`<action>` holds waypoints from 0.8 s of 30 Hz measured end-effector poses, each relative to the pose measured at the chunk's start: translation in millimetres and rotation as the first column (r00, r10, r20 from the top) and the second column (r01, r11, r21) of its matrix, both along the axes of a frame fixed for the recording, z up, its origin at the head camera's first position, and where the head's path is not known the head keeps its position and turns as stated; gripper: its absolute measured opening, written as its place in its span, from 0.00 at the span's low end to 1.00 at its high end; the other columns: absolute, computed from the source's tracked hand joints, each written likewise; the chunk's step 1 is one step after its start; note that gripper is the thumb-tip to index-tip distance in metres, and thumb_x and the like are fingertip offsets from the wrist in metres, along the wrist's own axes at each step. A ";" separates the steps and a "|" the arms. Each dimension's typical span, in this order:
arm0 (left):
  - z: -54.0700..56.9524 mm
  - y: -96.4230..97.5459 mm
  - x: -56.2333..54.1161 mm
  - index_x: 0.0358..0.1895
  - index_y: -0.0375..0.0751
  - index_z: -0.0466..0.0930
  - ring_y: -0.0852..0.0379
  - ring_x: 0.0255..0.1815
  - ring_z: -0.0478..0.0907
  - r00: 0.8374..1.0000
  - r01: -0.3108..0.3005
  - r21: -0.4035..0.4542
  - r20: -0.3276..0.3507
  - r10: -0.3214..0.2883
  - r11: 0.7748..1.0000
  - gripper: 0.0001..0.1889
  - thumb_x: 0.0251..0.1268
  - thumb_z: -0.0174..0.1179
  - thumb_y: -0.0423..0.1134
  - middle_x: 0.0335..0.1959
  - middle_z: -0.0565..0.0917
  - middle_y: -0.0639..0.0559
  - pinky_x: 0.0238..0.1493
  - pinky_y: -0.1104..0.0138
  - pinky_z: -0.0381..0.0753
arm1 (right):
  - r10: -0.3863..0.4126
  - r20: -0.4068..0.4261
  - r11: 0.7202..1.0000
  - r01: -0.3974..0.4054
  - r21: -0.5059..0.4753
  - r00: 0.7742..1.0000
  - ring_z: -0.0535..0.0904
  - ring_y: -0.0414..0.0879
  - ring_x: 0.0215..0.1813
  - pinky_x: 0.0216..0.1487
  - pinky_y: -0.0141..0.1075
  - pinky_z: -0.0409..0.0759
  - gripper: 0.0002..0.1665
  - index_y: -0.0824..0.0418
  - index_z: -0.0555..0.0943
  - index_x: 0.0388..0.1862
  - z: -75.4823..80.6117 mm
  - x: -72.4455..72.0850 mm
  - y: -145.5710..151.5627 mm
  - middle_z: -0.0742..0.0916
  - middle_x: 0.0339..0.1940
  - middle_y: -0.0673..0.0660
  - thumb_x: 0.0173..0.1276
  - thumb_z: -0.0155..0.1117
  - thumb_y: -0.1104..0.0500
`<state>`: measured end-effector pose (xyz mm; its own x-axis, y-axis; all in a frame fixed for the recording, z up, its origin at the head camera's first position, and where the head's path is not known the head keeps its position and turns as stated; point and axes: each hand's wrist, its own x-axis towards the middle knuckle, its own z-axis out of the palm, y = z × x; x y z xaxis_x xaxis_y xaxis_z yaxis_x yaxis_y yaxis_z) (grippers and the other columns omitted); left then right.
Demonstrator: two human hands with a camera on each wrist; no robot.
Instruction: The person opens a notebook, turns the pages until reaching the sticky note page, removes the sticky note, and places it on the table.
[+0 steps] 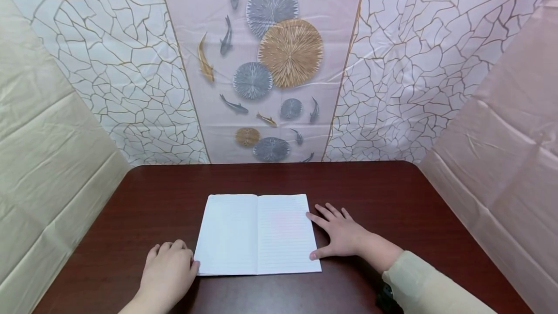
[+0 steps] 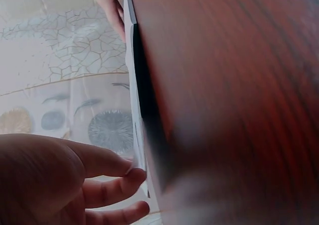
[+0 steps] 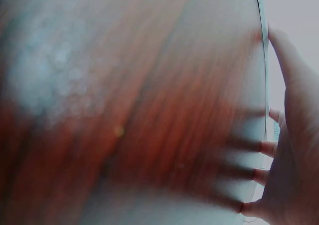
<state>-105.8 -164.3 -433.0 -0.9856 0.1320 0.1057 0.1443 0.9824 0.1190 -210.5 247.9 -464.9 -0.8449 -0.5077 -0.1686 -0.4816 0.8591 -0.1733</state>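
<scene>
An open notebook lies flat on the dark red-brown table, its right page ruled with lines and its left page looking nearly blank. At its lower left corner is my left hand, with fingers curled; the left wrist view shows the thumb and forefinger pinching the notebook's edge. My right hand lies spread out along the right side. Its thumb and forefinger touch the right page's edge, while the other fingers rest on the table, as the right wrist view also shows.
The table has a glossy wood-grain top with rounded far corners. Behind it hangs a patterned cloth with fish and round motifs. Plain pale cloth walls slope along the left and right.
</scene>
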 end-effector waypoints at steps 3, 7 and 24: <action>-2.4 0.5 -1.1 0.18 0.49 0.78 0.38 0.48 0.77 1.000 0.007 -0.028 0.018 -0.006 1.000 0.12 0.59 0.65 0.43 0.39 0.82 0.48 0.58 0.34 0.64 | -0.001 0.002 1.000 0.001 -0.007 1.000 0.47 0.63 0.80 0.70 0.69 0.49 0.67 0.41 0.56 0.80 0.6 0.5 -0.2 0.58 0.81 0.57 0.45 0.54 0.12; -4.6 1.2 -2.6 0.19 0.49 0.80 0.39 0.46 0.77 0.999 0.017 -0.062 0.039 -0.014 0.998 0.12 0.57 0.67 0.44 0.36 0.81 0.48 0.58 0.34 0.65 | -0.005 0.003 1.000 0.005 -0.014 1.000 0.47 0.63 0.80 0.70 0.69 0.48 0.67 0.41 0.56 0.80 1.0 0.6 -1.0 0.58 0.81 0.57 0.45 0.55 0.12; -6.7 2.7 -7.8 0.21 0.47 0.82 0.38 0.45 0.76 0.994 0.023 -0.108 0.106 -0.011 0.994 0.10 0.55 0.68 0.45 0.32 0.79 0.47 0.57 0.34 0.64 | -0.011 0.009 1.000 0.011 0.002 1.000 0.47 0.62 0.80 0.70 0.69 0.49 0.67 0.42 0.57 0.80 2.9 0.4 -2.1 0.59 0.80 0.57 0.44 0.55 0.12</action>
<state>-113.5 -161.6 -439.7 -0.9880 0.1539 -0.0146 0.1535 0.9878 0.0273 -210.1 245.8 -462.0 -0.8490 -0.4979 -0.1770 -0.4705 0.8647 -0.1758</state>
